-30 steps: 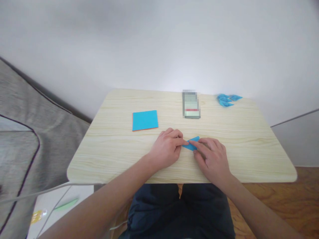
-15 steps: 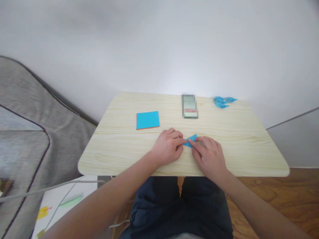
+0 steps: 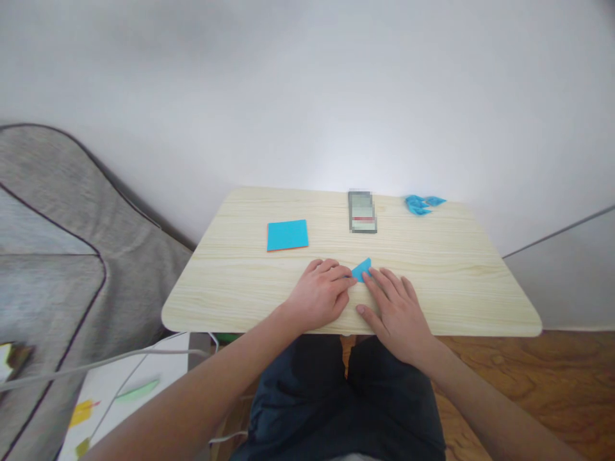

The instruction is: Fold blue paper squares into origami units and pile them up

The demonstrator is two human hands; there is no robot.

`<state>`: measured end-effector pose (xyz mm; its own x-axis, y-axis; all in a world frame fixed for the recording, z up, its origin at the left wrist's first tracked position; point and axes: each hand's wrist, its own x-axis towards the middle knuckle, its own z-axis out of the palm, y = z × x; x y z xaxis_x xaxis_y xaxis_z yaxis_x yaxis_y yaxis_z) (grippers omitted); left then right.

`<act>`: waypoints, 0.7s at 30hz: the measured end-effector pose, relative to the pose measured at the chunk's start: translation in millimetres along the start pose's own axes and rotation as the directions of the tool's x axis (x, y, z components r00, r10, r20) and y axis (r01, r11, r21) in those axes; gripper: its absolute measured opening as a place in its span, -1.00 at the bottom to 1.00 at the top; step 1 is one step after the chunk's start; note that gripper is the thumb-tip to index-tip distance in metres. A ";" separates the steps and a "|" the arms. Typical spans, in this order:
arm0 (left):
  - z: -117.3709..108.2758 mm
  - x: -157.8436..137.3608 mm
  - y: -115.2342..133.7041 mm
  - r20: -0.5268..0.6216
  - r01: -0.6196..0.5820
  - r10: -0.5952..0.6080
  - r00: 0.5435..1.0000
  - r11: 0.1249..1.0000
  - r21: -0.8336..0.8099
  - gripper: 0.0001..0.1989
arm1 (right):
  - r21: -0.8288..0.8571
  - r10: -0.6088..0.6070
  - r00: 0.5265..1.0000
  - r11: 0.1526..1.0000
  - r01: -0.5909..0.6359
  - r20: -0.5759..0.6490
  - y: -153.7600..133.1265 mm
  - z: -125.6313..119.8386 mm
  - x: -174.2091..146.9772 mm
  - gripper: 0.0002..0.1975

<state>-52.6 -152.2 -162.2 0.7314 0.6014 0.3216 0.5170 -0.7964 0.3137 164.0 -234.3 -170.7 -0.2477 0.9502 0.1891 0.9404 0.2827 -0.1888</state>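
A small folded piece of blue paper (image 3: 361, 271) lies on the light wood table, near its front edge. My left hand (image 3: 321, 291) rests at the paper's left corner, fingers curled close together and holding it down; that corner is partly hidden beneath the fingertips. From the right, my right hand (image 3: 394, 312) lies on the tabletop with fingers spread, the index fingertip touching the paper's right part. Its thumb stands apart, nearer the table's front edge. Behind my left hand is a stack of blue paper sheets (image 3: 287, 235) with an orange edge showing below.
A phone (image 3: 362, 212) with a blurred screen lies at the back of the table (image 3: 461, 288). Several folded blue paper pieces (image 3: 419, 205) sit at the back right. A grey sofa (image 3: 129, 269) stands on the left, and a white cable (image 3: 144, 352) runs below the table's left corner.
My right hand has opened, its thumb drawn back from the paper toward me. The folded paper's outline looks slightly different. My left hand stays at its left corner; the camera view has shifted slightly.
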 end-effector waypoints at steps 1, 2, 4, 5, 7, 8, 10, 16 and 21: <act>-0.8 0.6 0.8 0.001 -0.007 0.007 1.000 1.000 -0.009 -0.68 | 0.019 -0.008 1.000 1.000 0.008 0.008 3.9 1.4 0.9 -0.43; -1.6 1.2 2.1 0.005 -0.014 0.014 1.000 1.000 -0.017 -0.68 | 0.041 -0.009 1.000 0.999 0.009 0.010 8.6 2.9 3.4 -0.46; -2.8 2.8 6.2 0.019 -0.025 0.025 0.999 0.999 -0.028 -0.68 | 0.102 -0.002 1.000 0.995 0.004 -0.016 19.4 5.9 13.4 -0.56; -2.9 3.6 9.1 0.027 -0.025 0.026 0.999 0.999 -0.030 -0.68 | 0.134 -0.003 0.999 0.991 0.008 -0.037 24.8 6.9 20.3 -0.61; -1.8 5.0 16.0 0.040 -0.016 0.017 0.999 0.999 -0.028 -0.68 | 0.186 -0.014 0.996 0.982 0.029 -0.083 34.0 7.3 36.0 -0.72; -0.7 5.4 19.8 0.044 -0.004 0.005 0.999 1.000 -0.025 -0.68 | 0.208 0.014 0.995 0.978 0.007 -0.098 37.3 6.5 43.9 -0.76; 2.3 5.5 28.0 0.040 0.026 -0.025 0.999 1.000 -0.012 -0.66 | 0.228 0.129 0.988 0.968 -0.107 -0.083 40.9 3.3 58.0 -0.79; 9.5 2.6 52.3 0.025 0.123 -0.123 0.992 0.992 -0.004 -0.62 | 0.235 0.223 0.972 0.943 -0.234 0.072 39.5 -6.9 82.8 -0.86; 15.3 2.0 68.1 0.039 0.188 -0.188 0.981 0.982 0.009 -0.56 | 0.289 0.180 0.974 0.933 -0.213 0.136 41.8 -10.5 94.9 -0.87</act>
<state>-9.1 -206.2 -153.8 0.6375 0.7378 0.2221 0.6495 -0.6696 0.3601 182.2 -133.7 -150.5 -0.1038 0.9944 0.0195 0.8632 0.0998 -0.4949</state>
